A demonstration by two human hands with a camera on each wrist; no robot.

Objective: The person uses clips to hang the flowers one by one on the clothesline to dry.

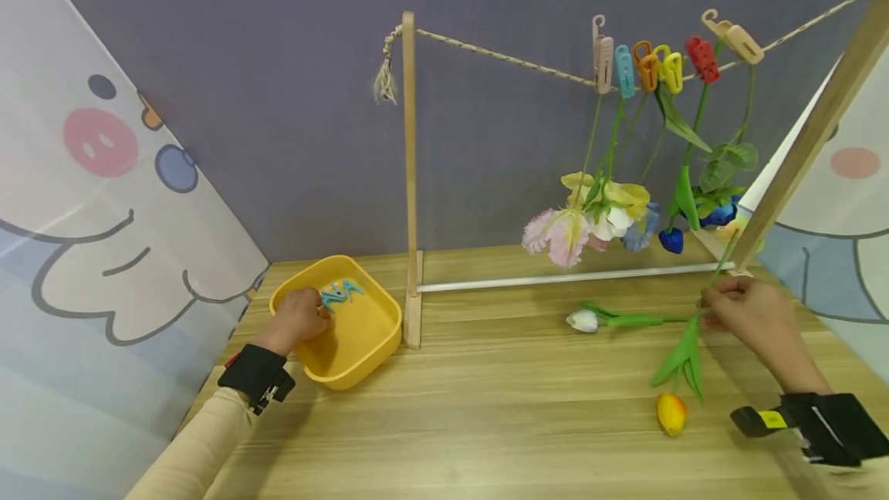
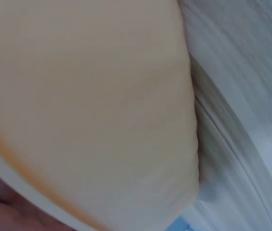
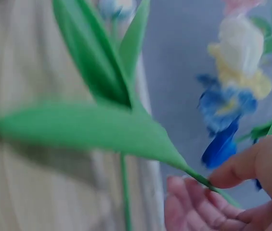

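Note:
My left hand [image 1: 300, 318] reaches into a yellow bowl [image 1: 361, 346] at the table's left, fingers curled against teal clips [image 1: 342, 293]; its grip is hidden. The left wrist view is a blur of the bowl's wall [image 2: 87, 106]. My right hand [image 1: 725, 305] pinches the green stem of a yellow-orange tulip [image 1: 670, 413], which hangs head-down just above the table with its leaves [image 1: 684, 357] below my fingers. In the right wrist view, thumb and fingertips [image 3: 232, 192] close on that stem beside a broad leaf [image 3: 92, 130]. A white tulip [image 1: 583, 320] lies on the table left of my right hand.
A wooden rack [image 1: 410, 176] carries a rope [image 1: 500, 59] with several coloured clips [image 1: 649, 64] holding flowers [image 1: 597, 214] upside down. A white bar [image 1: 556, 278] joins the rack's feet. Printed panels stand left and right. The wooden table [image 1: 486, 423] stretches toward me.

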